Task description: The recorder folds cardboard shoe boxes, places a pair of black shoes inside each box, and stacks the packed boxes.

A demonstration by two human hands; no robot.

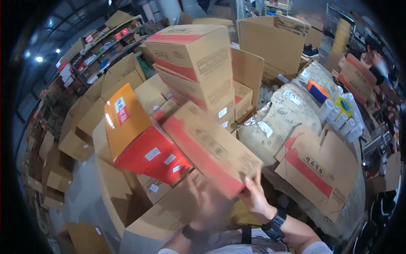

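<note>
A long brown cardboard box with a red stripe (211,148) is held up in front of me, tilted, its near end toward my chest. My right hand (255,198) grips its near right corner, a black watch on that wrist. My left hand (205,203) is blurred under the near left end of the same box, seemingly holding it from below. Behind the box lie a red box (154,157) and an orange box (122,116) on the pile.
Two red-striped cartons (194,63) are stacked behind. A filled woven sack (283,118) and a flattened carton (321,169) lie right. White rolls (342,118) stand beyond. Shelves (97,51) line the far left. Another person (374,57) is at the far right.
</note>
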